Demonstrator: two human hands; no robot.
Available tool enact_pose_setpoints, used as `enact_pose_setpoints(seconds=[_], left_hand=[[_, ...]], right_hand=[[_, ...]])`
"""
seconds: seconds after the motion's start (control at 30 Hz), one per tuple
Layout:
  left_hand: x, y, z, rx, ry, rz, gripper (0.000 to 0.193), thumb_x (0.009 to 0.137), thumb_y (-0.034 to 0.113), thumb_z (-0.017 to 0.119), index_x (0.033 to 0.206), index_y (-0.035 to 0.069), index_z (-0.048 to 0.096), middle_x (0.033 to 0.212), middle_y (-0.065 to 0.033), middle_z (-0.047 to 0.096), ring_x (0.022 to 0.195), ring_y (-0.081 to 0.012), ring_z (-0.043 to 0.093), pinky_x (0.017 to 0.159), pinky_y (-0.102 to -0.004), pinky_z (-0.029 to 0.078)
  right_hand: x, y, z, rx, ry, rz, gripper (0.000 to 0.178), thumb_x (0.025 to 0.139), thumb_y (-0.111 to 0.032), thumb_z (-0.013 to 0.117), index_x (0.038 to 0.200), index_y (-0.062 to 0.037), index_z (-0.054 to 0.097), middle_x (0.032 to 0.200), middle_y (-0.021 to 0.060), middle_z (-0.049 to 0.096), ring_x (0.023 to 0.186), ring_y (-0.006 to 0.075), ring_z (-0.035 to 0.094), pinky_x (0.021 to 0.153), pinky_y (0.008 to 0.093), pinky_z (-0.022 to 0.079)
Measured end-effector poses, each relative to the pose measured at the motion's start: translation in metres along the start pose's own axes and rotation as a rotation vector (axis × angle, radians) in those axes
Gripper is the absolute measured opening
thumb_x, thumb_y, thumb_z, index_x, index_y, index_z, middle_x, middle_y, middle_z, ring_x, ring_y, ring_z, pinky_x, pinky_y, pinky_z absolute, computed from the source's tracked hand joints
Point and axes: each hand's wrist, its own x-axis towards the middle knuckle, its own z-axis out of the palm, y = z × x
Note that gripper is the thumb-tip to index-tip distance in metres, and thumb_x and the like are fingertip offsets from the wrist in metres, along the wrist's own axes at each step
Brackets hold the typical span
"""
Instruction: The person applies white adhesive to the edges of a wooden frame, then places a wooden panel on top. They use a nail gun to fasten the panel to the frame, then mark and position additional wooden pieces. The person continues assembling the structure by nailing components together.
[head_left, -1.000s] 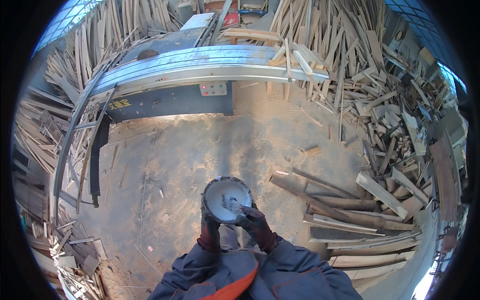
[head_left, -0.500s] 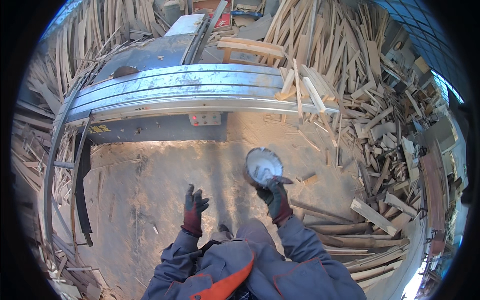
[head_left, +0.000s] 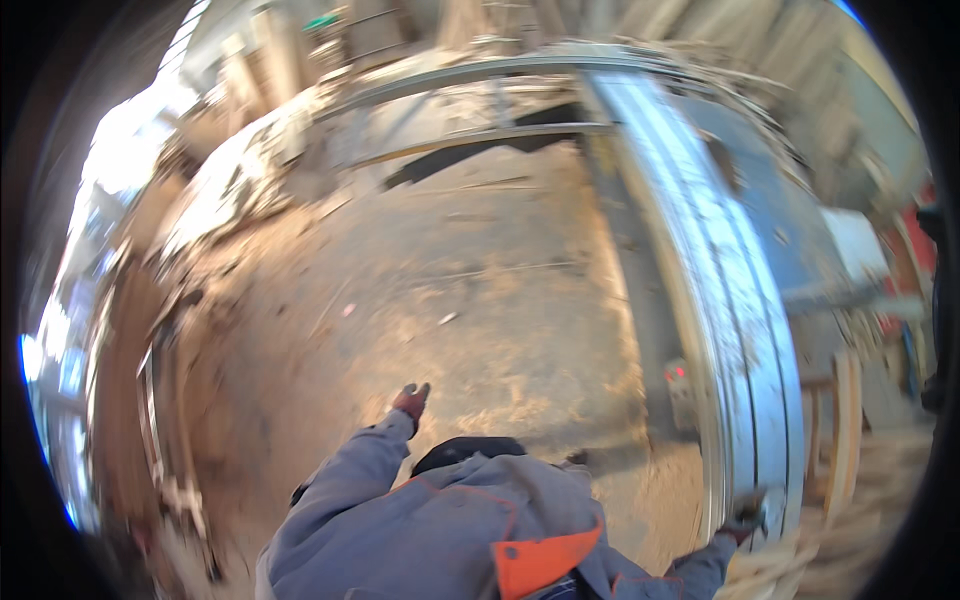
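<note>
My left hand (head_left: pixel 411 400), in a dark and red work glove, hangs over the floor with fingers apart and nothing in it. Out at the lower right, my gloved right hand (head_left: pixel 740 526) is over the near end of the long metal saw table (head_left: pixel 735 300). Beside its fingers shows a small pale grey bowl (head_left: pixel 771 510), smeared by motion and seen only in part. The hand seems closed on its rim; whether the bowl touches the table I cannot tell.
A round saw blade (head_left: pixel 722 165) stands beyond the metal rails. Red-lit control buttons (head_left: pixel 677 372) sit on the machine's side. A wooden stand (head_left: pixel 845 430) is at the right. Wood scraps (head_left: pixel 240 190) heap at the far left; sawdust (head_left: pixel 500 400) coats the floor.
My view has swung left, so the saw table now runs along my right. My right hand has moved with the bowl from in front of me out to the table's end. The left hand stays free.
</note>
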Motion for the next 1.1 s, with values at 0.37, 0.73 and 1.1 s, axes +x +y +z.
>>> enact_pose_setpoints(seconds=[0.37,0.73,1.1], left_hand=[[-0.217,-0.193,0.001,-0.112,0.175,-0.456,0.086,0.096,0.06,0.065,0.153,-0.002,0.049,0.154,-0.0278,0.052,0.145,-0.0416,0.049,0.12,-0.0425,0.04],[-0.18,-0.336,-0.045,-0.199,0.088,-0.447,0.088,0.094,0.063,0.064,0.151,-0.003,0.051,0.146,-0.0282,0.06,0.137,-0.0396,0.058,0.114,-0.0433,0.045],[-0.078,-0.483,-0.189,-0.413,0.243,-0.326,0.051,0.096,0.041,0.067,0.133,0.005,0.071,0.118,-0.0221,0.076,0.106,-0.0307,0.075,0.093,-0.0409,0.058]], right_hand=[[-0.196,0.333,0.1,-1.236,-0.64,0.513,0.045,0.106,-0.043,0.055,0.139,-0.0125,0.06,0.134,0.0094,0.065,0.121,0.0281,0.062,0.102,0.043,0.053],[-0.345,0.451,0.044,-1.603,-0.787,0.762,0.049,0.106,-0.047,0.054,0.141,-0.0118,0.058,0.134,0.0098,0.065,0.119,0.0286,0.063,0.101,0.0438,0.053],[-0.496,0.62,-0.016,-1.935,-0.749,0.919,0.054,0.106,-0.05,0.054,0.143,-0.0111,0.056,0.133,0.0101,0.064,0.117,0.029,0.063,0.101,0.0447,0.052]])
